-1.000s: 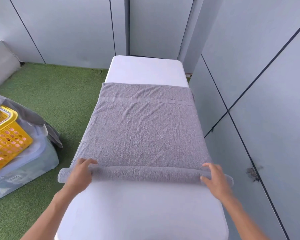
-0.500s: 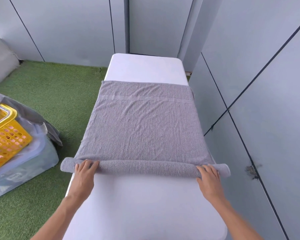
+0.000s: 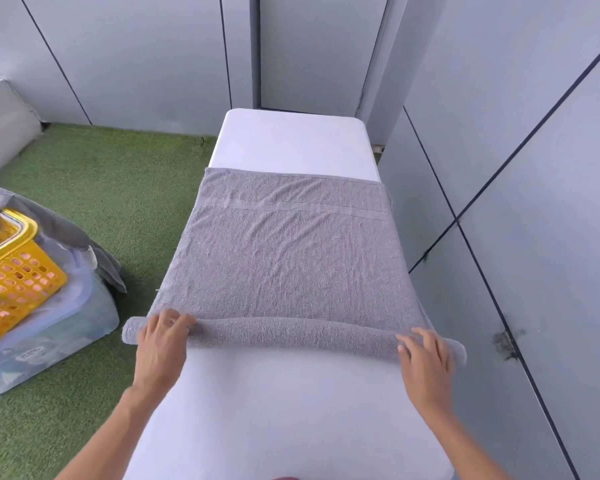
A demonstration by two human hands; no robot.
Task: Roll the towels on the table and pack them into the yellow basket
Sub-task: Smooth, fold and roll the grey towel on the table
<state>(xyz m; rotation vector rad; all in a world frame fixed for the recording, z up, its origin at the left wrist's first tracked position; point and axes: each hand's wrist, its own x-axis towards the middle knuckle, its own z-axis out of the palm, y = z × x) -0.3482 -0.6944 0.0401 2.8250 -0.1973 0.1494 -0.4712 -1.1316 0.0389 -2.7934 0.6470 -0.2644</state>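
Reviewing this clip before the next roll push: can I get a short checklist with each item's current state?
1. Left hand on the roll's left end: ok.
2. Right hand on the roll's right end: ok.
3. Roll straight across the white table: ok.
4. Gray towel flat ahead of the roll: ok, light creases only.
5. Roll tightness inside: cannot tell.
6. Free space in the yellow basket: cannot tell, partly out of view.

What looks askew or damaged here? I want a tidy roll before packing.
The grey terry towel roll overhangs both edges of the white padded table. The yellow plastic basket sits tilted on a clear plastic bin. A dark scuff marks the right wall.
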